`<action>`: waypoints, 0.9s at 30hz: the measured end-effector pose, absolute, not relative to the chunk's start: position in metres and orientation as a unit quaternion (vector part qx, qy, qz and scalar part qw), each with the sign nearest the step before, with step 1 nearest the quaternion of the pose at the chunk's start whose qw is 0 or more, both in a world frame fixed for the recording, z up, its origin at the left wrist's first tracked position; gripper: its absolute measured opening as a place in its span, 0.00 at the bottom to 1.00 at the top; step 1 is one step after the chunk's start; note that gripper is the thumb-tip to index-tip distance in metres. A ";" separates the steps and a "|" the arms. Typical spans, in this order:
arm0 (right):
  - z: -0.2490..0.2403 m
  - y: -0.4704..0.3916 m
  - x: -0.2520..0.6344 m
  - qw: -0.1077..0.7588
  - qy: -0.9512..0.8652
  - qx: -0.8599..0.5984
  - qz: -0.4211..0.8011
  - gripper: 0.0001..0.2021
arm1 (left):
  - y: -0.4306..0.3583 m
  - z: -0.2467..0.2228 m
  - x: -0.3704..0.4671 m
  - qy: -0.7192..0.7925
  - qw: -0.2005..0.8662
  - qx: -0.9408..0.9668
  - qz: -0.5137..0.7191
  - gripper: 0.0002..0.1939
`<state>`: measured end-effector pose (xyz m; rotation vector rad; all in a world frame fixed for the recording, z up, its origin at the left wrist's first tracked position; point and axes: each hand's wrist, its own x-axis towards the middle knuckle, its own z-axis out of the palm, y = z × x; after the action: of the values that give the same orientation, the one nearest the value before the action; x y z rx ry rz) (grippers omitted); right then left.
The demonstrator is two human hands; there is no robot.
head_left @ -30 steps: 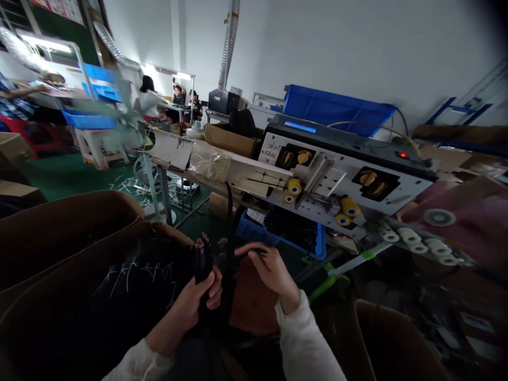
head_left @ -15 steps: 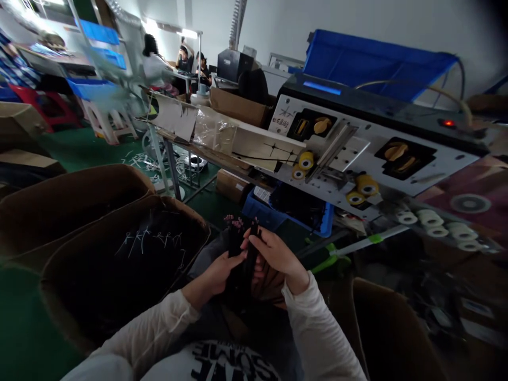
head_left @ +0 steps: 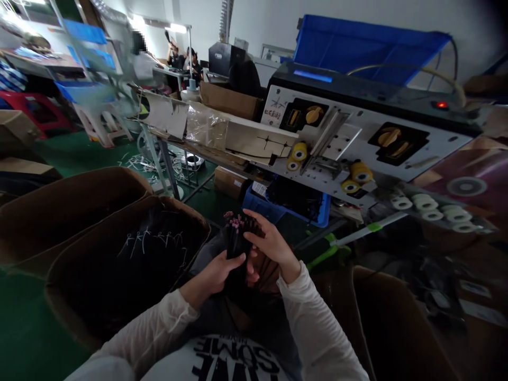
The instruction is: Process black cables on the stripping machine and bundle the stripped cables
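Note:
A bundle of black cables [head_left: 235, 241] with pinkish cut ends stands upright in front of my body. Wrapped around its lower part is my left hand [head_left: 222, 270], thumb across the front. My right hand [head_left: 270, 241] is at the bundle's right side, with its fingers spread apart near the cable tops. Its lower fingers are partly hidden behind the cables. Below the hands, dark strands lie over my lap, too dim to tell apart.
On the left stands a cardboard box [head_left: 63, 286] with dark contents and white ties. Another cardboard box [head_left: 361, 272] is at the right. A wire-processing machine [head_left: 333, 137] sits on the bench ahead, above a blue crate [head_left: 324, 211]. People sit at far tables.
The fingers of my right hand have opened from around the right-hand cables, which now stand closer to the rest of the bundle. The view has shifted slightly.

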<state>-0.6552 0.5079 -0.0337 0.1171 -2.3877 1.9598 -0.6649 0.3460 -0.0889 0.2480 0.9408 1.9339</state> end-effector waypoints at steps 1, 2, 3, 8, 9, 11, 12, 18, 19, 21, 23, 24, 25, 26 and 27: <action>-0.033 0.508 -0.655 0.029 -0.773 0.038 0.632 0.26 | 0.346 -0.090 -0.666 0.378 0.471 0.118 0.788 0.17; -0.034 0.509 -0.655 0.038 -0.773 0.039 0.632 0.25 | 0.347 -0.091 -0.668 0.376 0.469 0.137 0.787 0.16; -0.034 0.510 -0.656 0.051 -0.769 0.040 0.636 0.25 | 0.348 -0.091 -0.670 0.378 0.465 0.156 0.785 0.15; -0.039 0.517 -0.652 0.148 -0.696 0.060 0.700 0.31 | 0.363 -0.052 -0.696 0.416 0.409 0.235 0.777 0.14; -0.038 0.518 -0.650 0.157 -0.686 0.071 0.707 0.32 | 0.369 -0.036 -0.702 0.425 0.385 0.257 0.777 0.13; -0.035 0.516 -0.646 0.168 -0.686 0.094 0.702 0.35 | 0.383 0.000 -0.714 0.431 0.332 0.306 0.781 0.11; -0.032 0.513 -0.645 0.178 -0.691 0.104 0.693 0.36 | 0.390 0.018 -0.719 0.435 0.314 0.333 0.776 0.08; -0.023 0.491 -0.654 0.276 -0.693 0.093 0.660 0.33 | 0.437 0.106 -0.723 0.506 0.192 0.391 0.744 0.08; -0.025 0.489 -0.658 0.295 -0.688 0.076 0.659 0.33 | 0.445 0.115 -0.723 0.520 0.163 0.394 0.740 0.09; -0.036 0.485 -0.666 0.328 -0.678 0.035 0.657 0.30 | 0.458 0.128 -0.724 0.543 0.109 0.398 0.732 0.11; -0.054 0.485 -0.673 0.332 -0.673 0.001 0.661 0.26 | 0.470 0.137 -0.728 0.559 0.064 0.394 0.727 0.12; -0.066 0.486 -0.675 0.323 -0.670 -0.012 0.668 0.24 | 0.476 0.140 -0.730 0.566 0.046 0.388 0.726 0.13; -0.079 0.487 -0.677 0.312 -0.667 -0.024 0.676 0.23 | 0.481 0.143 -0.732 0.570 0.032 0.383 0.726 0.14; -0.093 0.489 -0.678 0.298 -0.666 -0.034 0.683 0.22 | 0.485 0.145 -0.733 0.572 0.020 0.378 0.728 0.14; -0.108 0.492 -0.679 0.286 -0.665 -0.047 0.688 0.22 | 0.488 0.148 -0.733 0.571 0.012 0.376 0.729 0.14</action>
<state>-0.6786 0.4919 -0.1084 -0.1259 -1.7784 1.8400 -0.7335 0.4881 0.1476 1.1717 1.7822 2.2750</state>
